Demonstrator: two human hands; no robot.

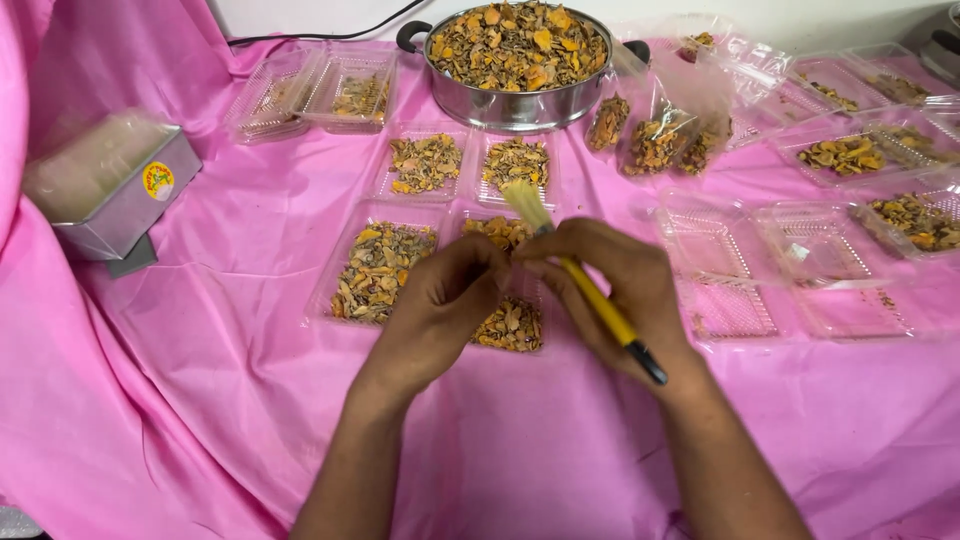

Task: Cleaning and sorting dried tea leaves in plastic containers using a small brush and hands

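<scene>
Yellow-handled brush with pale bristles and a black tip [590, 295] sits at the centre of the frame, gripped by the right hand [615, 300], whose fingers are curled tightly around the handle. The bristles point up and left, the black end down and right, past the wrist. The left hand [440, 310] is just beside the right one, fingers bent inward and touching it near the brush handle; whether it holds anything of its own I cannot tell.

Both hands hover over a clear plastic tray of dried brown and orange chips [510, 320], partly hidden beneath them. To its left lies a second filled clear tray [380, 270], and above these, two smaller filled trays [425, 163] and [515, 163] lie side by side. At the upper centre stands a round steel pot heaped with the same dried chips [515, 60]. Right of the hands sit empty clear clamshell containers [760, 270], and more filled ones [860, 155] lie toward the upper right. Bagged chips in clear plastic [655, 140] lean beside the pot. At the upper left rests a grey metal box with a round sticker [115, 195]. Everything lies on a tabletop covered by a pink cloth [250, 420].
</scene>
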